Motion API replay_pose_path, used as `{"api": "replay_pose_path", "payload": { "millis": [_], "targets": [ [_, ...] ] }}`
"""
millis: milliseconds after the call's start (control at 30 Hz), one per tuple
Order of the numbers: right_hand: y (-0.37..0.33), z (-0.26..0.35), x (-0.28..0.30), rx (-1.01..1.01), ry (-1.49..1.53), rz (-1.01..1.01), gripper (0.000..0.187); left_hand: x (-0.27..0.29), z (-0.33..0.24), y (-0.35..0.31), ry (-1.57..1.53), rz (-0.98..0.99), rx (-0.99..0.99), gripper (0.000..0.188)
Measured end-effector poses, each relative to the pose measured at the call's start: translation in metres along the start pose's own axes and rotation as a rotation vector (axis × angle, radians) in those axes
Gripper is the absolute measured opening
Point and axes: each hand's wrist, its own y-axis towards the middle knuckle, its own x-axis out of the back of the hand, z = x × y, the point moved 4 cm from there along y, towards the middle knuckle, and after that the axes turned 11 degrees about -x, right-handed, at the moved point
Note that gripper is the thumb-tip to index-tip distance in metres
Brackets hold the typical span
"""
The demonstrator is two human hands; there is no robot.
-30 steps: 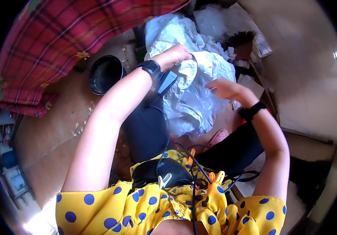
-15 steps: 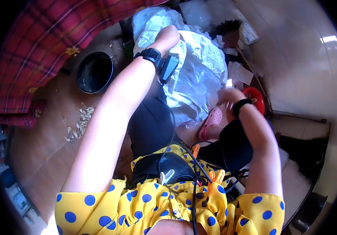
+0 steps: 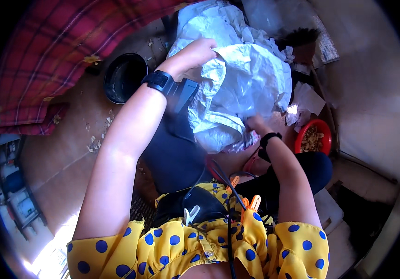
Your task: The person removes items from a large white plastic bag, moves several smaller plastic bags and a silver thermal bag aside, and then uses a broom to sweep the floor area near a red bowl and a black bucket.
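In front of us lies one white plastic sack, long axis running away from us, mouth apparently facing us; one black bucket stands left, one red bowl right. Our left hand has fingers closed on its rim; our right hand, blurred at its near edge, we cannot tell. We count three clothes pegs.

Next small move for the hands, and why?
Probably raise the left hand slightly to spread the white sack: it grips the sack's crumpled edge, while the right hand, blurred, is at the sack's near side.
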Motion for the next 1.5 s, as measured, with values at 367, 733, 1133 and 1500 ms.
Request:
{"api": "replay_pose_path", "payload": {
  "millis": [367,733,1133,1500],
  "targets": [
    [0.034,0.085,0.058,0.237,1.012,-0.2,0.019,0.004,0.01,0.009,-0.288,-0.119,0.007,0.027],
    [-0.018,-0.009,0.123,0.118,-0.371,0.061,0.021,0.024,0.04,0.018,0.157,-0.457,0.152,0.032],
    [-0.19,0.046,0.257,0.175,0.855,-0.005,0.014,-0.056,-0.082,0.015,0.307,-0.051,-0.49,0.05],
    [-0.178,0.02,0.332,0.518,1.511,-0.312,0.01,-0.062,-0.032,0.009,0.302,0.328,-0.291,0.052]
  ]
}}
